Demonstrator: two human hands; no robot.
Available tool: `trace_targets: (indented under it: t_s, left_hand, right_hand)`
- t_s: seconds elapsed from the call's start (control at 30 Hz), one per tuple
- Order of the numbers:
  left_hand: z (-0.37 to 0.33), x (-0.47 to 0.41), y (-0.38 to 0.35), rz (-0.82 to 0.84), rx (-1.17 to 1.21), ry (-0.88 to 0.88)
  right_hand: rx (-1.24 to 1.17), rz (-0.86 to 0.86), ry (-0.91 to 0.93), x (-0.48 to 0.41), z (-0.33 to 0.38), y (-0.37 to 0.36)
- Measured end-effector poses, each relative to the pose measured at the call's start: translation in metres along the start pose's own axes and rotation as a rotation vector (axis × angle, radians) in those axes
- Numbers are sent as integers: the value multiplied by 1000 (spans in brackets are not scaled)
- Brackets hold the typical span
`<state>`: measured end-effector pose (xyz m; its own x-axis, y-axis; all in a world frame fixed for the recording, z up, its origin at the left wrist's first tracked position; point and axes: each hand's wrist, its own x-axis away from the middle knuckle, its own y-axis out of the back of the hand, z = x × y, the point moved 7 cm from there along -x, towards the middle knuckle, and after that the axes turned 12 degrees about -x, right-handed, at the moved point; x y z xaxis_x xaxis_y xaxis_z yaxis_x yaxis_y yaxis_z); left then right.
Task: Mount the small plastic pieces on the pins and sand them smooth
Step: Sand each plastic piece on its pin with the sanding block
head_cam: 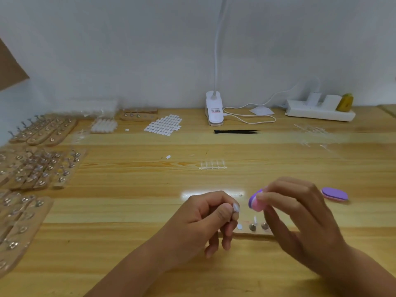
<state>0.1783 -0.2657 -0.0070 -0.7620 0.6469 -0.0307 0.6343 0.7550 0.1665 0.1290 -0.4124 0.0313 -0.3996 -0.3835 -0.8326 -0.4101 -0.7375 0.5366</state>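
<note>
My left hand [205, 219] pinches a pin topped with a small pale plastic piece [236, 207] between thumb and forefinger. Just to its right, my right hand [300, 215] grips a purple and pink sanding block [256, 201], held close to the piece but apart from it. Below the hands lies a wooden pin holder [254, 230] with metal sockets; one upright pin carries a white piece [255, 219], and another white piece [239, 227] lies on the holder. A strip of clear plastic pieces [212, 165] lies on the table farther back.
Several wooden holders with pins [40, 168] crowd the table's left side. A sheet of white adhesive pads [164, 125], a clip lamp base [214, 110], black tweezers [236, 131], a power strip [319, 112] and a second purple sanding block [334, 194] sit around the wooden table.
</note>
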Motion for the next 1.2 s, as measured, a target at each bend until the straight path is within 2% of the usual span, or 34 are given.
trace_targets:
  t_s: [0.13,0.23,0.33,0.43,0.53,0.7,0.83,0.9,1.03,1.2]
  left_hand:
    - [0,0,-3,17,-32,-2]
    - [0,1,-2,26,-13,8]
    - [1,0,0,8,-4,23]
    - [0,-2,-1,-4,-27,14]
    - [-1,-1,-1,4,-11,5]
    - [-2,0,1,10,32,8]
    - [-1,-1,-2,14,-10,0]
    - [-2,0,0,9,-3,4]
    - [-3,0,2,1,3,8]
    - [-3,1,-1,23,-36,2]
  right_hand:
    - [-76,9,91,0,19,-16]
    - [-17,53,27,-1,2,-9]
    - [-35,6,-65,-3,-9,2]
    - [-119,-15,-14,-4,8,-10]
    - [-107,53,53,0,13,-18]
    - [-101,-1,-42,-2,-3,-3]
    - [-142,33,80,-2,21,-18]
    - [-77,80,61,-2,11,-15]
    - [-44,22,-56,-2,-5,-5]
    - [-74,73,11,1,11,-19]
